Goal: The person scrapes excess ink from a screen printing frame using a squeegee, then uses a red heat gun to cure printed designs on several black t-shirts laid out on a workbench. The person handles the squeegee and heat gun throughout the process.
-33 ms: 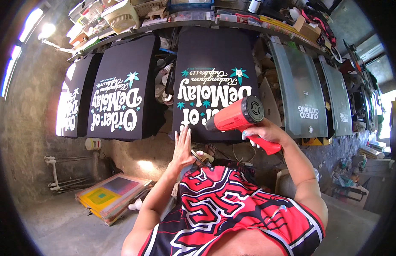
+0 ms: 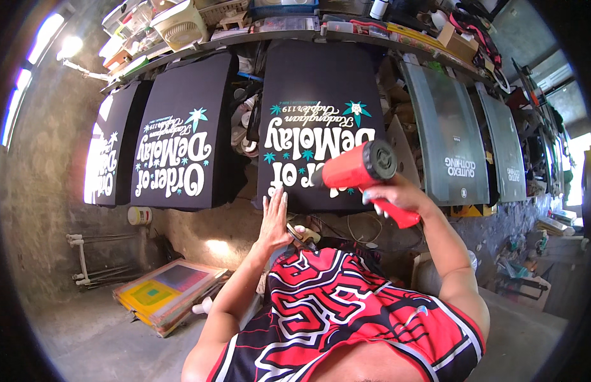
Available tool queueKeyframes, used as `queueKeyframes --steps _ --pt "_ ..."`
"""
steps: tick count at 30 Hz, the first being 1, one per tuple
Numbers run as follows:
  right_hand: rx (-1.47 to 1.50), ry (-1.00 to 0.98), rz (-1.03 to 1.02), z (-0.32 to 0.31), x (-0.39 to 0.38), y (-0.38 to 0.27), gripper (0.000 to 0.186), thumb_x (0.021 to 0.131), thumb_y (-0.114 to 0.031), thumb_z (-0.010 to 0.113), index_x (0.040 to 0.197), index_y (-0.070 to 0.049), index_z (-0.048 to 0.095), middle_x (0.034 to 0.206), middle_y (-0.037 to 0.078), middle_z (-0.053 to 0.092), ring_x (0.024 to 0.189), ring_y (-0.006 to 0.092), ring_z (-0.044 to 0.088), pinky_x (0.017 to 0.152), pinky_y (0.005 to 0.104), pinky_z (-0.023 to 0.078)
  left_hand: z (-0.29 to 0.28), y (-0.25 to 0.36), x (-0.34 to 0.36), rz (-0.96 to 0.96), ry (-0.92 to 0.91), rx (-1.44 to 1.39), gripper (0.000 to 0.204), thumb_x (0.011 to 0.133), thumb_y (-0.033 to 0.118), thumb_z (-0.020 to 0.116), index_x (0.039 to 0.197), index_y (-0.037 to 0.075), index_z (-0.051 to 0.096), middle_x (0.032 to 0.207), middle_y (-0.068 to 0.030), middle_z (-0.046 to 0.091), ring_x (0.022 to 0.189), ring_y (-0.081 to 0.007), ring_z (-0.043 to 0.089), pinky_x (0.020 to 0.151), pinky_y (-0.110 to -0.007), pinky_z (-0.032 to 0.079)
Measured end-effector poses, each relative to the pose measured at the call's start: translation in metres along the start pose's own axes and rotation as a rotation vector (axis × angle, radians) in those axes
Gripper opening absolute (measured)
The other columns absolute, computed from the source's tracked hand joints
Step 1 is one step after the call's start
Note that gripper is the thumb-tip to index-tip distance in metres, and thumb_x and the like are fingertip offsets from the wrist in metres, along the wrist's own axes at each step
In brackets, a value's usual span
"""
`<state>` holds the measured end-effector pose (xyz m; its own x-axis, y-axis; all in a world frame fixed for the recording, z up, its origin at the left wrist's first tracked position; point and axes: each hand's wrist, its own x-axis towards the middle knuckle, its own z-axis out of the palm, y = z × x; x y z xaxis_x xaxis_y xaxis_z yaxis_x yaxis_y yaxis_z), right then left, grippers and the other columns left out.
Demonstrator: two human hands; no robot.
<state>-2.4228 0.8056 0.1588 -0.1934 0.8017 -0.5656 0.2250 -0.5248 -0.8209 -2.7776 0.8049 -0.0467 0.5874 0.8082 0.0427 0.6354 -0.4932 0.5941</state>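
My right hand (image 2: 400, 194) is wrapped round the handle of a red heat gun (image 2: 354, 167) with a black round back end. Its nozzle points left over a black T-shirt (image 2: 321, 73) stretched on a board in front of me. White lettering and teal leaf shapes are printed on that shirt; the gun hides part of the print. At the shirt's near edge is my left hand (image 2: 274, 219), its fingers stretched out and fingertips by the lettering. Whether they touch the cloth I cannot tell.
Two more printed black shirts, one nearer (image 2: 187, 83), lie on boards to the left. Grey boards (image 2: 445, 121) with white print stand at the right. A cluttered shelf (image 2: 295, 28) runs along the back. Framed screens (image 2: 171, 293) lie on the floor at lower left.
The heat gun has moved slightly to the right and turned a little, with my right hand still round it. My left hand has hardly moved.
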Motion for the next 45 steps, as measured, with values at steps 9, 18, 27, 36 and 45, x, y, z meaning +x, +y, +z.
queueKeyframes --steps 9,18,27,36,45 --pt "0.037 -0.085 0.043 -0.018 -0.013 0.01 0.025 0.09 -0.023 0.067 0.107 -0.004 0.068 0.088 0.009 0.07 0.063 0.0155 0.064 0.056 0.0322 0.053 0.012 0.012 0.023 0.016 -0.047 -0.016 0.115 0.083 0.07 0.061 0.159 -0.006 0.02 0.167 -0.0287 0.016 0.157 -0.0421 0.014 0.125 -0.058 0.006" --pt "0.05 -0.099 0.063 -0.043 -0.032 0.026 0.034 0.089 -0.028 0.068 0.115 -0.006 0.066 0.091 0.008 0.071 0.066 0.0175 0.065 0.058 0.034 0.053 0.021 0.028 0.033 0.029 -0.092 -0.021 0.112 0.085 0.067 0.061 0.159 -0.005 0.019 0.167 -0.0277 0.015 0.157 -0.0418 0.013 0.126 -0.056 0.007" --pt "0.054 0.117 0.098 -0.07 -0.047 0.039 0.025 0.089 -0.024 0.066 0.105 -0.005 0.069 0.089 0.009 0.071 0.064 0.0179 0.066 0.058 0.0341 0.054 0.029 0.043 0.053 0.062 -0.126 -0.03 0.11 0.086 0.066 0.061 0.158 -0.007 0.021 0.167 -0.0274 0.016 0.157 -0.0413 0.014 0.126 -0.056 0.008" --pt "0.041 0.233 0.06 -0.095 -0.08 0.051 0.03 0.088 -0.025 0.067 0.108 -0.003 0.068 0.088 0.009 0.071 0.065 0.0171 0.066 0.055 0.032 0.053 0.041 0.056 0.068 0.096 -0.173 -0.035 0.108 0.085 0.063 0.061 0.157 -0.008 0.022 0.165 -0.0283 0.02 0.156 -0.0428 0.016 0.126 -0.055 0.009" --pt "-0.003 0.26 0.105 -0.107 -0.107 0.067 0.03 0.085 -0.023 0.068 0.107 -0.003 0.068 0.09 0.009 0.071 0.065 0.0179 0.066 0.058 0.0341 0.054 0.04 0.065 0.08 0.129 -0.179 -0.066 0.111 0.084 0.065 0.062 0.158 -0.007 0.02 0.166 -0.0299 0.018 0.156 -0.043 0.015 0.126 -0.055 0.01"
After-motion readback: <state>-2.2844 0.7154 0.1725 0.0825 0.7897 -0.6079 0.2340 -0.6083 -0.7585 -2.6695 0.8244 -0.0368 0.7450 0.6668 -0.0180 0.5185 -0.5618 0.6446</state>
